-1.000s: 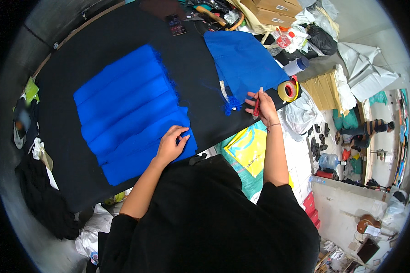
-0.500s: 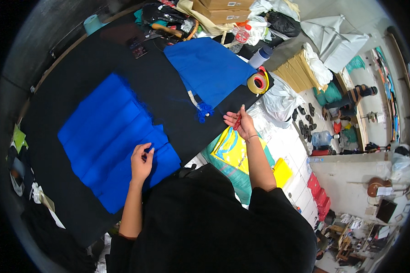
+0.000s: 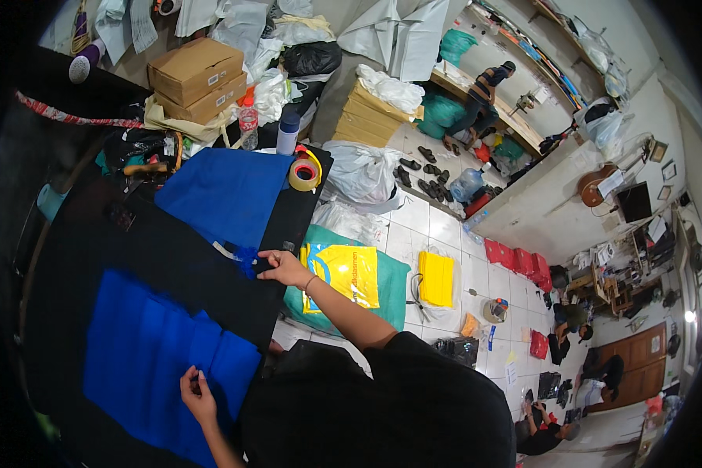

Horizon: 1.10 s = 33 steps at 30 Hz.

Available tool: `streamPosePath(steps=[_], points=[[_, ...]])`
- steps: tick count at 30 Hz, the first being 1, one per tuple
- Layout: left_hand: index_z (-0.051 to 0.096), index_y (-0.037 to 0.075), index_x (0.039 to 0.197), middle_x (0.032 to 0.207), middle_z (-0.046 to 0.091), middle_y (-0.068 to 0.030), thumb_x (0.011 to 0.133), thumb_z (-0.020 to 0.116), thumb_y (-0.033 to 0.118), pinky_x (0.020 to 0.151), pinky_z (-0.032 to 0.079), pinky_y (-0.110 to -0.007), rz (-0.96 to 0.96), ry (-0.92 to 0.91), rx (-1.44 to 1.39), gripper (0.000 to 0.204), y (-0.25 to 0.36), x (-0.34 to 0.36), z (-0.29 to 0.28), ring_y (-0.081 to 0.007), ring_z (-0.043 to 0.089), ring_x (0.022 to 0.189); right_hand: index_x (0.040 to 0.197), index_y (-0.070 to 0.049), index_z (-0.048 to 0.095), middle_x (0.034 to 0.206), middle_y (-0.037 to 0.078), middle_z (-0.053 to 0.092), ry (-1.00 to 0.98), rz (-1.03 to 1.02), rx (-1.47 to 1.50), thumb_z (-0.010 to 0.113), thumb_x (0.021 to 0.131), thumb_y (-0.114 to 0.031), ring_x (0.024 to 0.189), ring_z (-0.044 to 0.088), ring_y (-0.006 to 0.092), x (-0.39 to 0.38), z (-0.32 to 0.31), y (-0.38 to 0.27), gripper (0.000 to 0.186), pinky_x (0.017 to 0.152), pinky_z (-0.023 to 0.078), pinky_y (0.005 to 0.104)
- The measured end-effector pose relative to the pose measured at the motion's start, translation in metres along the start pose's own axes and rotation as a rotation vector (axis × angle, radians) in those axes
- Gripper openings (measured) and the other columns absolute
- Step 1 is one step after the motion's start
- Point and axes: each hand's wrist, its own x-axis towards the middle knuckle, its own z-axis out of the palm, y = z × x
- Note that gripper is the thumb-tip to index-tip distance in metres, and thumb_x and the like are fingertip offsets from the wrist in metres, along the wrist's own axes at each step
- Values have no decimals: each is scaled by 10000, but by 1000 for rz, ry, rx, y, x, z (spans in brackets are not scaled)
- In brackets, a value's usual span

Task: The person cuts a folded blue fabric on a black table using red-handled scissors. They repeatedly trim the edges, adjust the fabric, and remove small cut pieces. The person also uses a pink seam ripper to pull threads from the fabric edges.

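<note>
My left hand (image 3: 197, 394) rests on the pleated or folded bright-blue fabric (image 3: 136, 347), fingers loosely curled and slightly apart. My right hand (image 3: 277, 267) is palm down at the right edge of the black table (image 3: 78, 234), fingers curled over something small that I cannot make out. Just left of it lies a tuft of blue threads (image 3: 244, 259) with a whitish strip (image 3: 225, 249). Beyond these lies a flat piece of darker blue cloth (image 3: 218, 187), with a tape roll (image 3: 304, 175) at its upper right corner.
Boxes (image 3: 195, 70), a bottle (image 3: 287, 132) and bags crowd the table's back. Yellow packages (image 3: 343, 274) and footwear (image 3: 433, 175) lie on the tiled floor to the right. Several people (image 3: 483, 101) are farther off in the room.
The view has swung rightward, revealing more of the room. My right hand has turned from palm up to palm down; the red tool held earlier is no longer visible.
</note>
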Motion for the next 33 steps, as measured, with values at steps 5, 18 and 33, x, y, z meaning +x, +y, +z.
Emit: streamPosePath(steps=[5,18,33], points=[[698,-9,1252,1092,678,-94,1028,696,79,822,533,-295,94,53,44,240,3,-13,-27,-169,654,921,871,-46,516,1391,252,610,98,-358,-189,696,857,39,1034,767,258,7,-10,12,199,803,626,355],[720,-16,1232,1057,702,-99,1010,715,109,790,533,-311,-207,356,151,254,-19,-75,-103,-163,657,865,1098,-105,564,1365,209,656,335,364,481,362,1131,-612,1217,656,356,-14,-59,-42,547,878,567,585],[653,-10,1205,1161,612,-172,903,848,398,932,518,-489,-432,694,675,544,-67,-92,-145,-388,642,1070,961,-1,755,781,82,738,-196,-93,-333,805,962,-330,707,697,179,-32,117,-67,332,696,555,346]])
